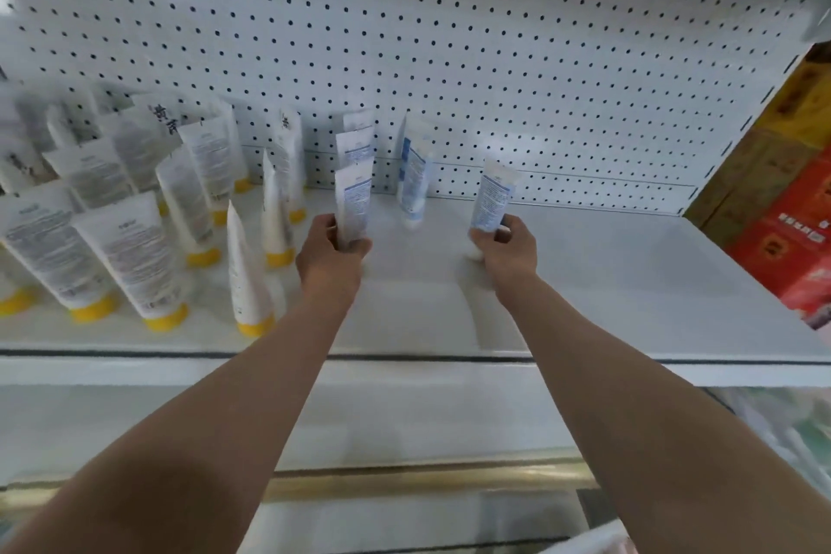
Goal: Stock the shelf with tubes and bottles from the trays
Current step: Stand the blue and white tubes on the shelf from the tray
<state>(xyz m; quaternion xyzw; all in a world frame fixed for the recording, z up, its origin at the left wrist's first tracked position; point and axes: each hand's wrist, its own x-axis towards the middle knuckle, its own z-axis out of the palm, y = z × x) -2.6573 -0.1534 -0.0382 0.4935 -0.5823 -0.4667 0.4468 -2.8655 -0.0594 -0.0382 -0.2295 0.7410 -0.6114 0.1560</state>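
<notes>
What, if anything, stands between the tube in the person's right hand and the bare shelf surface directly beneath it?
Nothing visible. The right hand holds its blue-and-white tube cap-down over a bare stretch of the white shelf. The nearest item, another blue-and-white tube, stands apart towards the pegboard, on the left.

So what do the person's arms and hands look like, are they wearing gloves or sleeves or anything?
No gloves and no sleeves in view. Both forearms are bare from the bottom edge of the picture up to the wrists. The left hand and the right hand are bare too. No watch, bracelet or ring shows, though the picture is a little blurry.
</notes>
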